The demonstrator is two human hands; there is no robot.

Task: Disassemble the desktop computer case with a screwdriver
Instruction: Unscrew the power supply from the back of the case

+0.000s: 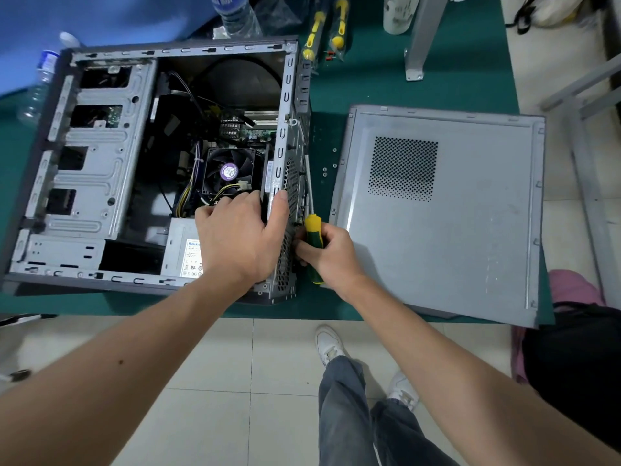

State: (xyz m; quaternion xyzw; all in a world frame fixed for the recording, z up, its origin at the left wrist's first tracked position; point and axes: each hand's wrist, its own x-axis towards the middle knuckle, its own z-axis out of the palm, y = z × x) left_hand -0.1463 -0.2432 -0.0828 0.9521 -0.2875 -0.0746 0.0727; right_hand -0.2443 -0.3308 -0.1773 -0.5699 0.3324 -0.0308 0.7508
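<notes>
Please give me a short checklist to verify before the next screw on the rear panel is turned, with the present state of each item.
1. Left hand braces the case at its rear edge: ok.
2. Right hand grips the screwdriver: ok.
3. Tip seated in a screw: cannot tell, hidden.
4. Side panel off and laid aside: ok.
5. Loose screws lie on the mat, clear of the hands: ok.

This looks like a repair workshop or training bench: a green work mat (386, 92) covers the table, with packaged yellow-handled screwdrivers (327, 26) lying at its far edge. Grey metal frame legs (423, 38) stand far right, above a pale tiled floor (215, 381).
</notes>
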